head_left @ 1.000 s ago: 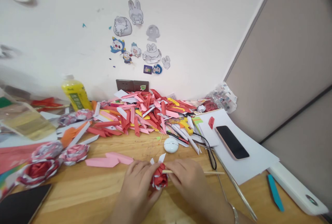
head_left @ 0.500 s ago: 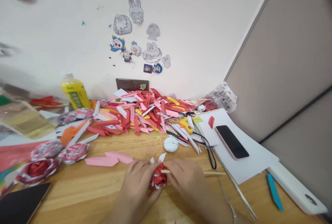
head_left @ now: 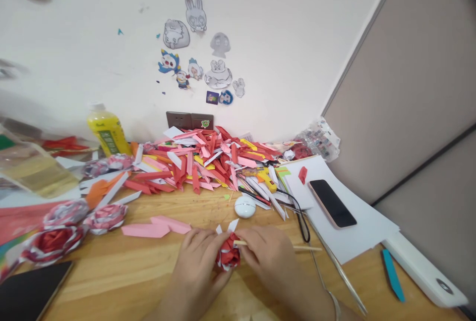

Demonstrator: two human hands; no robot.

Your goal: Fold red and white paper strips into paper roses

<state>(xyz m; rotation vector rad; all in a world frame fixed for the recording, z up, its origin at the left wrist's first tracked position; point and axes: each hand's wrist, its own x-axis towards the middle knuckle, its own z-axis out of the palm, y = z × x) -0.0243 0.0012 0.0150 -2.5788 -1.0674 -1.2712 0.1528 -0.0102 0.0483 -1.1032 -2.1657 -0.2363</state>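
Observation:
Between my hands is a red and white folded-paper rose [head_left: 229, 257], with white paper tips standing up at its far side. My left hand [head_left: 201, 256] is closed around the rose's left side. In my right hand [head_left: 266, 251] a thin wooden stick [head_left: 307, 248] is pinched, one end close to the rose and the other sticking out to the right. The right fingertips are at the rose's edge; whether they also grip its paper I cannot tell. Two pink folded paper strips [head_left: 156, 228] lie just left of my left hand.
A heap of folded paper strips [head_left: 201, 162] lies along the wall. Finished paper roses [head_left: 106, 218] and a black device [head_left: 33, 291] are at left. A white rounded case [head_left: 245, 207], yellow glue gun [head_left: 267, 180], phone [head_left: 332, 203] and paper trimmer [head_left: 424, 269] lie beyond and right.
The wooden stick's near end has shifted slightly right and up from the rose's middle. My left hand stays in place around the rose.

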